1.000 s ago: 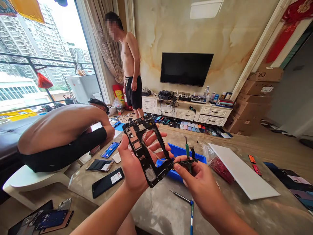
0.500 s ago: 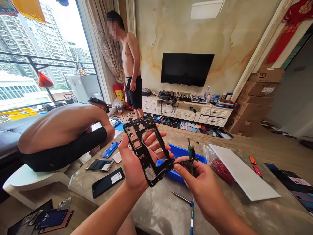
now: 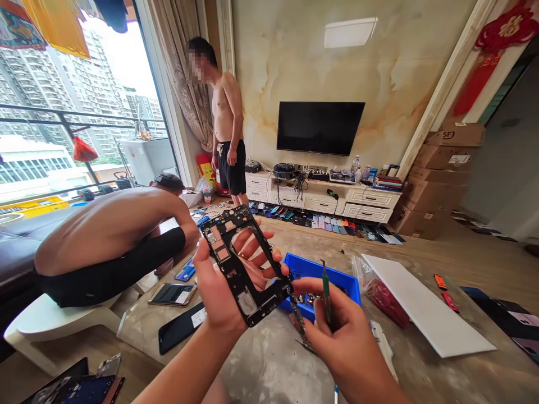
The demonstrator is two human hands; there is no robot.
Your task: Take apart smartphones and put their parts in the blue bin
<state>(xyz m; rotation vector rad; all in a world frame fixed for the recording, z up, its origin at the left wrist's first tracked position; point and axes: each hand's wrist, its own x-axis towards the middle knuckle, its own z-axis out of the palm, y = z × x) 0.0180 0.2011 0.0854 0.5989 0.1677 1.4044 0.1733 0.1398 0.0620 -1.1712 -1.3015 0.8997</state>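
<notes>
The black plastic phone mid-frame [image 3: 242, 266] has shifted left and tilted, and the right hand [image 3: 341, 336] has dropped lower, so the thin black strip [image 3: 298, 318] that lay level at the frame's lower corner now points downward from it.

The frame is held in the air above the concrete-grey worktop [image 3: 269, 370], near the middle of the view, by the left hand [image 3: 217, 292]. The thumb lies on its front while the left fingers [image 3: 252, 244] spread behind it, showing through the central opening and clamping it. The right fingers [image 3: 314, 306] are curled together, clamped on a slim green-handled tool [image 3: 326, 292] whose tip is hidden.

A shallow blue plastic tray [image 3: 320, 275] of small parts sits at three o'clock from the frame, just beyond the right hand. Further out at three o'clock lies a flat white rectangular board [image 3: 425, 306]. Black glass-fronted phones [image 3: 179, 328] lie at eight o'clock, and a shirtless seated co-worker [image 3: 109, 241] bends forward at nine.

The strip looks thin enough to crease if levered hard, and a slip of the tool could scratch the frame or flick small parts off the worktop.
</notes>
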